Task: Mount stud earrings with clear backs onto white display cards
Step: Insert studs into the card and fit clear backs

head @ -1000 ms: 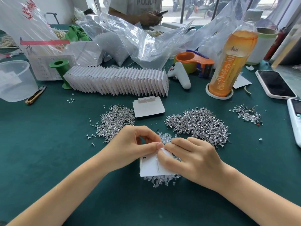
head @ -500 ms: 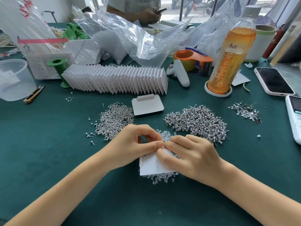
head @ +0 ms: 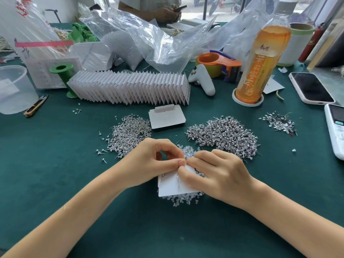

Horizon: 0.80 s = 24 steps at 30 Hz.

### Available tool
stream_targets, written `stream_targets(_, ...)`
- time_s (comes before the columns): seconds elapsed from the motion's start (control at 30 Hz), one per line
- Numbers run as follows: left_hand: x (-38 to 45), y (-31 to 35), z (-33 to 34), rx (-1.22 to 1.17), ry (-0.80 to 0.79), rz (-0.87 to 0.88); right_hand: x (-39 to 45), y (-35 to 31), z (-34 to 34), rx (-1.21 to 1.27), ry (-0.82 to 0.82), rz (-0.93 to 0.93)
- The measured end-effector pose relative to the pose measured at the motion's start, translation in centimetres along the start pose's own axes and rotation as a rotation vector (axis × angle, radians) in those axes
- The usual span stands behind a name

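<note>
Over the loose mound of clear backs [head: 183, 199], 1 white display card [head: 170, 186], pinched at its top edge by 2 hands: left hand [head: 149, 162], right hand [head: 216, 175], fingertips meeting. Beyond, 3 heaps of stud earrings [head: 223, 135], 1 blank card [head: 166, 117], 1 long row of filled cards [head: 130, 89]. Farther right, 1 orange drink bottle [head: 264, 58], 1 dark phone [head: 310, 88].
</note>
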State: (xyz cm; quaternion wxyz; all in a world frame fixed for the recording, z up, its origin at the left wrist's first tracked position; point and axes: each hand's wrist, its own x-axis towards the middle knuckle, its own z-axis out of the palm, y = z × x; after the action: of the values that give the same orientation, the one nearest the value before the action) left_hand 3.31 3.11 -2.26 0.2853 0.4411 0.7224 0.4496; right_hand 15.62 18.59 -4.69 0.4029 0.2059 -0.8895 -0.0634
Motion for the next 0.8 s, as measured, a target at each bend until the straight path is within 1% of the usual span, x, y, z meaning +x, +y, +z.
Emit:
stream_targets(0.2,0.33,0.06,-0.41,-0.036,-0.027,-0.027,0.07,-0.08,-0.06,-0.012,0.010,0.005)
stream_targets(0.4,0.07,-0.08,-0.04,-0.114,0.053,-0.036,0.30,0.12,-0.15,-0.014,0.016,0.026)
stream_targets(0.57,0.01,0.02,0.02,-0.175,0.063,-0.032,0.33,0.09,-0.17,-0.024,0.019,0.024)
stream_targets(0.8,0.04,-0.10,-0.13,-0.170,0.055,-0.034,0.25,0.10,-0.04,-0.024,0.029,0.026)
